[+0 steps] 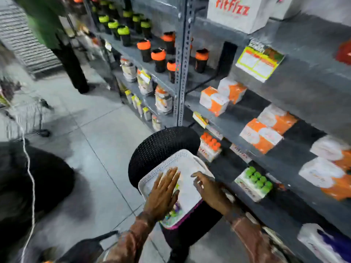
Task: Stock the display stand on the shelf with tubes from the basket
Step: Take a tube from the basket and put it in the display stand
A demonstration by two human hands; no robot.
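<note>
Over the white basket, the left hand lay flat with its grip released, and the right hand hovered with loose, empty fingers. Blurry tubes sat in the basket's near corner, with the green-capped display stand just to the right on the shelf.

One white basket, two display stands, two hands.

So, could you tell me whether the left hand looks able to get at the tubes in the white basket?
Probably yes: the left hand is already inside the open white basket, just above the tubes; nothing covers them.
</note>
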